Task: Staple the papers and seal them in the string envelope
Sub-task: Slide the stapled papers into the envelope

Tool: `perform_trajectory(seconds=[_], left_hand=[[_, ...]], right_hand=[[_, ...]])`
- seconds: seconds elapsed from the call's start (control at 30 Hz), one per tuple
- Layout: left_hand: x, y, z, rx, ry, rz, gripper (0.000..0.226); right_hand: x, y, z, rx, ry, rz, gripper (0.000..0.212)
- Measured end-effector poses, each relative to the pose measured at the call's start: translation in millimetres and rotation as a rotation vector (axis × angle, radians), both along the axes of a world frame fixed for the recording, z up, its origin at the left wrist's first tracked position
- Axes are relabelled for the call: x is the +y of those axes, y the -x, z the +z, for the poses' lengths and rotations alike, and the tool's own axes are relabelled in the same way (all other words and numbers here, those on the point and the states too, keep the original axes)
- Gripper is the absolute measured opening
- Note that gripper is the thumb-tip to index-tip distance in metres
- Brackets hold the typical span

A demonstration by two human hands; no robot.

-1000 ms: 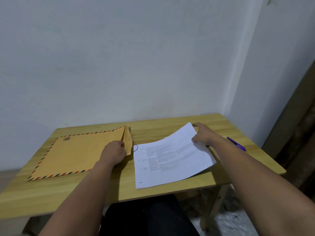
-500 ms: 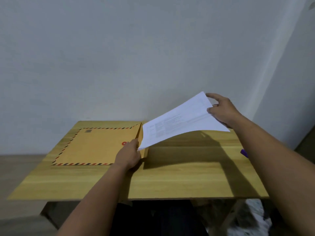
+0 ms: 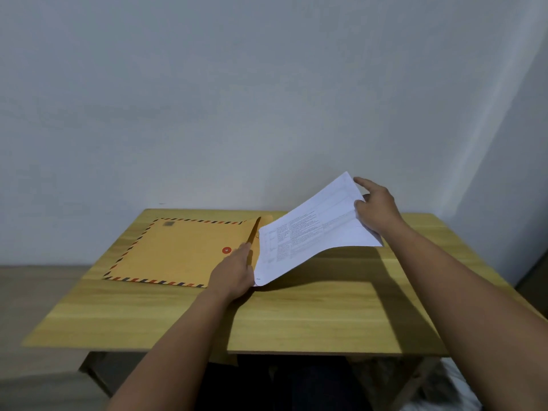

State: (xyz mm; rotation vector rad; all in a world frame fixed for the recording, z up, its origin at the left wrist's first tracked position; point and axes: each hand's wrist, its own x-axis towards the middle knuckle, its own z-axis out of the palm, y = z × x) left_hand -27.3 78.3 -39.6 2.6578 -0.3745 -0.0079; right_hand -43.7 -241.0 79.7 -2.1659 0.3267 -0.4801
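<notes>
Counting from your head view: one envelope, one sheaf of papers, two hands
Envelope: one tan string envelope (image 3: 184, 253) lies flat on the tabletop (image 3: 311, 318), striped border, one red button (image 3: 226, 250)
Papers: your white papers (image 3: 311, 232) slant off the tabletop, lower edge at the envelope mouth
Left hand: your left hand (image 3: 234, 274) has its grip pressed on the envelope's open end
Right hand: your right hand (image 3: 375, 207) has its grip pinching the papers' raised far edge
Writing: printed table text, too small to read
</notes>
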Motion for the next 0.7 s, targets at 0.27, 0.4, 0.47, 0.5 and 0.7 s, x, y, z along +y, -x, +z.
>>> perform_trajectory(seconds=[0.27, 0.4, 0.47, 0.5, 0.7], left_hand=[[0, -7, 4, 0.032, -0.023, -0.035, 0.065], [-5, -7, 6, 0.025, -0.048, -0.032, 0.062], [-10, -5, 8, 0.011, -0.038, -0.039, 0.058], [-12, -4, 10, -0.004, -0.028, -0.045, 0.054], [-26, 3, 18, -0.067, 0.026, -0.052, 0.044]], right_hand=[[7, -12, -3, -0.044, 0.003, -0.027, 0.064], [7, -19, -3, -0.078, -0.003, -0.041, 0.061], [10, -19, -5, -0.083, -0.018, -0.050, 0.062], [12, -19, -6, -0.084, -0.022, -0.052, 0.062], [49, -20, -34, -0.115, -0.118, -0.061, 0.058]])
